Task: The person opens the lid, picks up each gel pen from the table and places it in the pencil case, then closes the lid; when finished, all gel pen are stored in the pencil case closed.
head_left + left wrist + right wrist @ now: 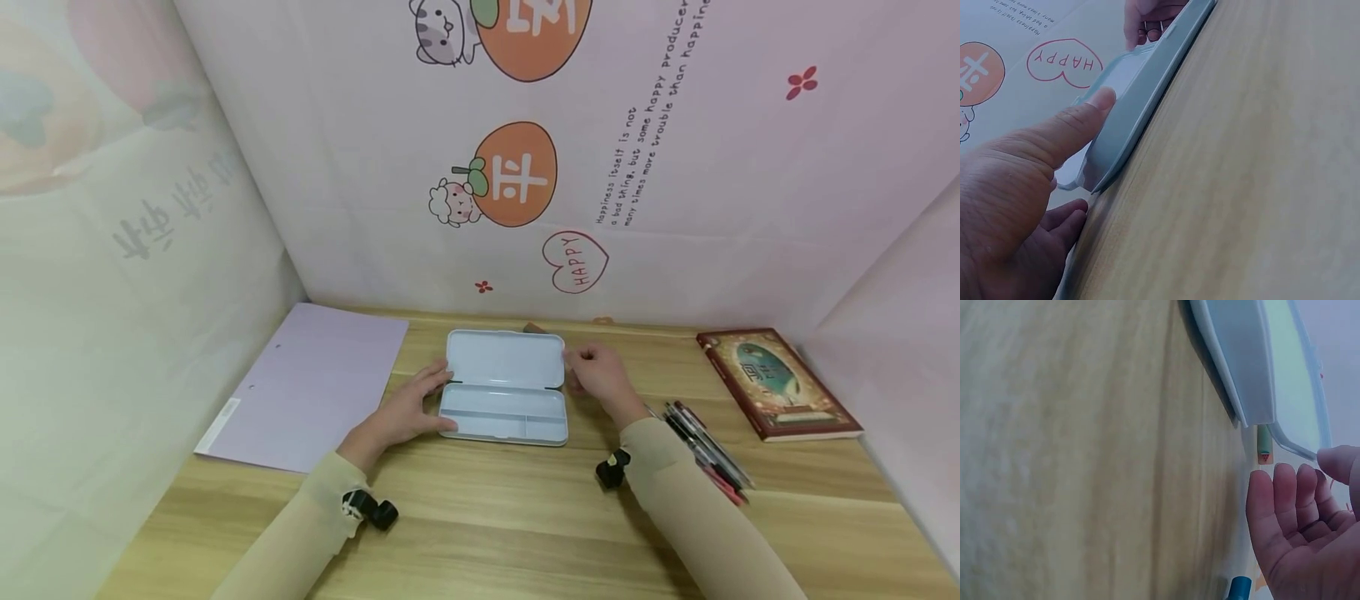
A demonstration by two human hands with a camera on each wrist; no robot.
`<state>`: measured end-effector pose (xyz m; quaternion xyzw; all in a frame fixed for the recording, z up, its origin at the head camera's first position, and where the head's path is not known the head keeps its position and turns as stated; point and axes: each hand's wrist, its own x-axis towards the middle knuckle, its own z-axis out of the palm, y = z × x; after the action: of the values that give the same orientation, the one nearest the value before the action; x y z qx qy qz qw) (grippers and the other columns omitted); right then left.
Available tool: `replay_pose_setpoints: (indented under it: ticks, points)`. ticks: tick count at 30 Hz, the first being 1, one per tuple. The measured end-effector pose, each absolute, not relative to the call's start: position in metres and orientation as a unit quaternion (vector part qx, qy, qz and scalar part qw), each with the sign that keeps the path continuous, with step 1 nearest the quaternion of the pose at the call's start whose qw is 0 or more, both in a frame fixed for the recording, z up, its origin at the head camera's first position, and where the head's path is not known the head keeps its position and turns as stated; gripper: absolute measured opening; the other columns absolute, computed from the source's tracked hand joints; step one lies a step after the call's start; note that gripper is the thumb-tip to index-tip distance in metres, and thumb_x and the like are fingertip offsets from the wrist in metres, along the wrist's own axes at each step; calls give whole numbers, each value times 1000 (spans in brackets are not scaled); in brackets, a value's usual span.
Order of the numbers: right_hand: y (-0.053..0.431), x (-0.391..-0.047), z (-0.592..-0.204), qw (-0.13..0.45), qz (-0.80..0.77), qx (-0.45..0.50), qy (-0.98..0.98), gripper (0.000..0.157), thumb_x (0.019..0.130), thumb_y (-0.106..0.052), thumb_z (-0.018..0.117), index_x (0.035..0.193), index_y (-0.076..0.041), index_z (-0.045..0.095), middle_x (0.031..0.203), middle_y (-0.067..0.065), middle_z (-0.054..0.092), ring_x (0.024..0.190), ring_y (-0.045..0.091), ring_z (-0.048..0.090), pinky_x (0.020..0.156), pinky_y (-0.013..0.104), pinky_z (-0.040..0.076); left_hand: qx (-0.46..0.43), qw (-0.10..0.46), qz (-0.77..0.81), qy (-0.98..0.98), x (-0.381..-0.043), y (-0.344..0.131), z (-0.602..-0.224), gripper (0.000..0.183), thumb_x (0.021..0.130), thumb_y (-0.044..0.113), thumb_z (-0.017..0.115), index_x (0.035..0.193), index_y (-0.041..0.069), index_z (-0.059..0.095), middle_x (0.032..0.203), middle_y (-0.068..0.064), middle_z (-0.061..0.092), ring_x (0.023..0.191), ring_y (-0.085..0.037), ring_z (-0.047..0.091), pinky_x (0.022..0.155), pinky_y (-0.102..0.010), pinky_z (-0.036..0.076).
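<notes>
A light blue pencil case (504, 400) lies on the wooden table with its lid (506, 357) raised, showing inner compartments with nothing in them. My left hand (405, 410) grips the case's left end, its thumb at the front corner and its fingers toward the hinge. In the left wrist view the thumb (1085, 119) presses the case's rim. At the lid's right edge my right hand (602, 375) pinches the border, the thumb (1338, 464) against the lid's corner. The other fingers of that hand are bent.
A lilac folder (322, 383) lies at the left. Several pens (705, 450) lie beside the right forearm, and a hardcover book (776, 383) sits farther right. Behind the lid a small item (534, 328) peeks out. A printed cloth wall (375, 208) stands at the back.
</notes>
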<state>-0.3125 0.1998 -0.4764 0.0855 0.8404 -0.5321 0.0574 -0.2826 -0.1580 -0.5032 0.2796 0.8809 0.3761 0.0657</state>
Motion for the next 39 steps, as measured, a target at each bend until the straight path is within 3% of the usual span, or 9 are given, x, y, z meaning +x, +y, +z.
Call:
replay_pose_setpoints:
  ticks: [10,18,23,31,39]
  points:
    - [205,-304,-476,50,-546,32,836,24,99,-20,58,113,-1,61,87,17,61,73,26,59,65,36,56,287,60,362,885,-282,-157,-507,86,78,51,79,149,16,44,162,-6,19,146,-29,21,113,-49,28]
    - [217,-281,-456,67,-540,-6,839,35,101,-27,55,124,0,57,104,19,59,86,31,61,77,44,56,282,53,334,898,-279,-152,-504,82,82,53,74,149,19,42,163,-4,15,147,-30,18,113,-52,27]
    - [230,-261,-443,72,-533,-25,843,38,102,-31,55,123,0,56,106,22,59,89,33,62,81,48,55,275,40,326,904,-280,-149,-504,78,84,52,73,147,16,44,162,-9,18,145,-32,22,111,-52,30]
    - [275,-225,-440,46,-530,-39,846,36,101,-31,57,114,3,58,98,25,60,82,32,63,70,40,56,263,43,327,907,-279,-149,-508,77,85,55,70,147,17,45,159,-10,25,144,-31,24,111,-52,31]
    - [333,-198,-443,33,-459,-24,888,46,102,-41,52,121,1,58,104,23,63,87,33,64,72,39,56,252,47,342,904,-277,-149,-509,80,84,57,71,146,14,47,149,-7,43,137,-29,39,109,-48,36]
